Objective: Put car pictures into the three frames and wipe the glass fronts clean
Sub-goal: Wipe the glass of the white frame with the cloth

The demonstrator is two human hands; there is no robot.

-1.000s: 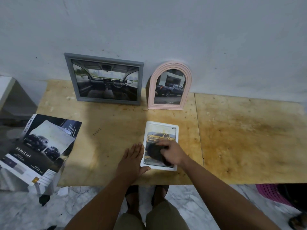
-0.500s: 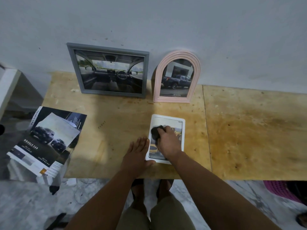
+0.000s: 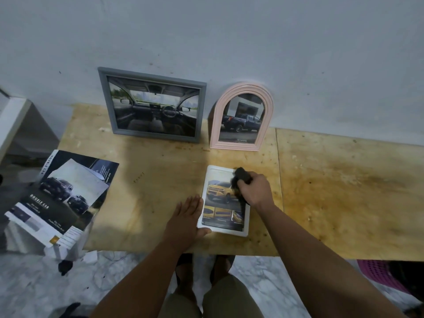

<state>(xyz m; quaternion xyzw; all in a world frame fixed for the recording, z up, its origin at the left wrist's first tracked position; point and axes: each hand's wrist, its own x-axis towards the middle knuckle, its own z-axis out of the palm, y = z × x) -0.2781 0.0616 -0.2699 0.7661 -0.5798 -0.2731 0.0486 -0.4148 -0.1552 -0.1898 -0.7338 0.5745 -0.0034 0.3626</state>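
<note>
- I look down at a stained plywood table (image 3: 160, 180) pushed against a pale grey wall (image 3: 229, 37), with marble-patterned floor below its front edge.
- My right hand (image 3: 255, 190) has its fingers curled tight round a dark cloth (image 3: 239, 180), pressing it on the glass near the top right corner of the white frame (image 3: 223, 230).
- My left hand (image 3: 187, 214) lies flat on the table, fingers straight and close together, thumb touching the frame's lower left corner.
- The white frame lies face up near the table's front edge and holds a picture of a yellow car with three small panels beneath.
- Behind it, a pink arched frame (image 3: 214, 125) leans on the wall, showing a dark pickup.
- Just left of that, a grey rectangular frame (image 3: 105, 99) leans on the wall too, showing a car's dashboard.
- Well to the left, car brochures (image 3: 57, 203) lie stacked off the table's edge; a loose cut-out sheet with two dark cars rests on top.
- A pink basket (image 3: 378, 274) sits on the floor at far right.
</note>
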